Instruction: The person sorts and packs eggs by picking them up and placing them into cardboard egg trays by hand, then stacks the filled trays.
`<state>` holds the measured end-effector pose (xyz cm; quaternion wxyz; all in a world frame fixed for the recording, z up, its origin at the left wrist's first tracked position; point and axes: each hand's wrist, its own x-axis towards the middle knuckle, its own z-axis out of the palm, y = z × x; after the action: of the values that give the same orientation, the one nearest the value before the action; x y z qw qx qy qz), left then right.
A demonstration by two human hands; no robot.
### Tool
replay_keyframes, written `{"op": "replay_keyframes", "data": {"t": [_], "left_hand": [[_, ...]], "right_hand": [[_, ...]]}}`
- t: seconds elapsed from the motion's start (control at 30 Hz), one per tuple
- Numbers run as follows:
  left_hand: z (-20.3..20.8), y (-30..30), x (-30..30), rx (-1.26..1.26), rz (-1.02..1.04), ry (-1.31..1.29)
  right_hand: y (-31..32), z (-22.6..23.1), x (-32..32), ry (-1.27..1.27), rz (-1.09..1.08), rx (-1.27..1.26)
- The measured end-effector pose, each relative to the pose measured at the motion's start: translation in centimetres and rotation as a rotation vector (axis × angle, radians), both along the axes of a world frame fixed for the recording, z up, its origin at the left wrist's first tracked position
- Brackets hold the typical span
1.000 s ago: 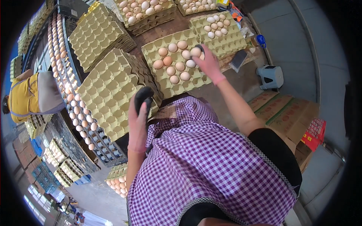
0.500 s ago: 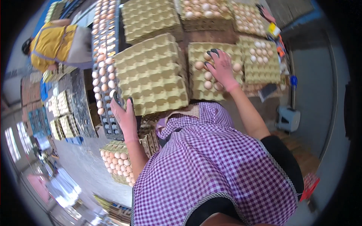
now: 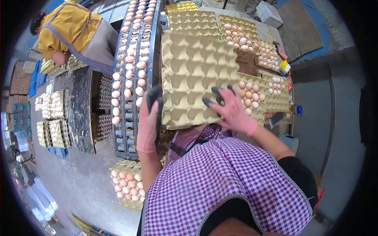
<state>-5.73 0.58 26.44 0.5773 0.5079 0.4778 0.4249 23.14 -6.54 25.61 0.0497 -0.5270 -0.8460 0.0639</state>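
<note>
My left hand [image 3: 147, 124], in a pink glove with dark fingertips, is beside the near end of the egg conveyor [image 3: 120, 145], its fingers stretched upward. It is close to an egg [image 3: 139, 91] and to the left edge of a grey-green pulp egg tray [image 3: 189, 70] topping a stack. No held thing shows in it. Over this tray's lower right corner is my right hand [image 3: 232, 110], gloved alike, fingers apart and slightly bent; whether they touch the tray cannot be told. Right of it, brown eggs [image 3: 248, 94] sit in another tray, partly hidden.
More trays of eggs [image 3: 240, 37] stand farther back, beyond a water bottle [image 3: 164, 21]. A person in a yellow top [image 3: 75, 29] bends over trays at far left. Below the conveyor's near end stands an egg-filled tray [image 3: 128, 185]. A wall [image 3: 315, 114] runs along the right.
My right hand has moved left from the brown eggs to over the large tray. My left hand stays near the conveyor end. The view has shifted and turned, showing more of the conveyor.
</note>
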Motion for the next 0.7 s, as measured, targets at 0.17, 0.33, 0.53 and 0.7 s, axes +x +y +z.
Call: {"op": "replay_keyframes", "data": {"t": [0.17, 0.33, 0.53, 0.7], "left_hand": [[-3.2, 3.4, -2.6, 0.029, 0.073, 0.019], [-6.3, 1.5, -3.1, -0.108, 0.166, -0.155], [-8.5, -0.6, -1.4, -0.129, 0.289, 0.220], [-9.8, -3.2, -1.8, -0.146, 0.253, 0.494]], "right_hand": [[9.8, -2.0, 2.7, 0.153, 0.271, -0.147], [13.2, 0.4, 2.3, 0.016, 0.421, -0.267], [24.9, -6.3, 9.2, -0.017, 0.000, 0.308], [29.4, -17.3, 11.4, -0.240, 0.055, 0.275]]}}
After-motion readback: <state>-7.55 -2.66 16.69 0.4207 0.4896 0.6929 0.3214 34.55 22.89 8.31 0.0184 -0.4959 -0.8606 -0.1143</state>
